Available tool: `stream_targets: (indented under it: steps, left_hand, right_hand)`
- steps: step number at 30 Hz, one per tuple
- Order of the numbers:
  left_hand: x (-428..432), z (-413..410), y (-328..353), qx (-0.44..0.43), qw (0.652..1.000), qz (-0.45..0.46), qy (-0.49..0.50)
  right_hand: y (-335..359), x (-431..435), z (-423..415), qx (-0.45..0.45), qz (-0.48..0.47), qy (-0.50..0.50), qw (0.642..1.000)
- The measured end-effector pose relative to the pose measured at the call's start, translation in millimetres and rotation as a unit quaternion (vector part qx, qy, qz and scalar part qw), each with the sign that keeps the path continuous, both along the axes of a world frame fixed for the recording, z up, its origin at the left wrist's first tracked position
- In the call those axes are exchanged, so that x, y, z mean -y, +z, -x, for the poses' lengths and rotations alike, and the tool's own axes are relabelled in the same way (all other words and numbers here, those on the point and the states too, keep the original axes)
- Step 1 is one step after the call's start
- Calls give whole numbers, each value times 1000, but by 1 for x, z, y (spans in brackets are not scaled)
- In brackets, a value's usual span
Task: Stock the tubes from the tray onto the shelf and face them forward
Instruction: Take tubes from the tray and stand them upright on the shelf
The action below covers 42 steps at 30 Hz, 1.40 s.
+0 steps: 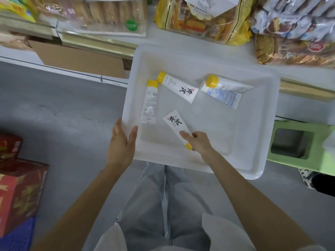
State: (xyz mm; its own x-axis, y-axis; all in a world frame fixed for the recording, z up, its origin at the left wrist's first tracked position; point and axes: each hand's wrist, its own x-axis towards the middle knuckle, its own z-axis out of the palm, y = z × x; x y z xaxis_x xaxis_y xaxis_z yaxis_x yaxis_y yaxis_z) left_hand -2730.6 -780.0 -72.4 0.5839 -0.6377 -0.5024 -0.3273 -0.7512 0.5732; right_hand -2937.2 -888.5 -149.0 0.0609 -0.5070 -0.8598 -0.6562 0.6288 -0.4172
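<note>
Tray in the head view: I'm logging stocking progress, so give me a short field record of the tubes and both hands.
tray: white plastic
left hand: grips the tray's near-left rim
right hand: pinches the nearest tube near its cap
tubes in tray: five
overlap: yellow-capped tube lies on blue-printed tube, far right
shelf: snack bags, no tubes visible

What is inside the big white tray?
Five tubes lie in the tray. The right hand holds the nearest tube. A yellow-capped tube lies on a blue-printed tube, hiding part of it.
</note>
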Motion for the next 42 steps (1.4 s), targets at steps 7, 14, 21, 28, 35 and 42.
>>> stream_targets:
  steps: [7,14,21,28,35,42]
  left_hand:
    - [9,-3,31,-109,981,70,148]
    - [20,-23,61,-296,916,168,211]
    - [26,-40,62,-390,884,123,225]
    - [25,-65,54,-448,837,99,299]
    - [-6,-79,42,-475,832,52,280]
    - [-24,-86,35,-478,817,79,314]
  right_hand:
    - [61,-23,-52,235,-65,-78,967]
    - [103,-44,-101,282,0,33,959]
    - [106,-50,-123,260,82,78,959]
    - [85,-20,-121,265,125,-39,955]
    - [-7,19,-138,97,96,-149,979]
    - [-14,23,-165,96,32,-201,974]
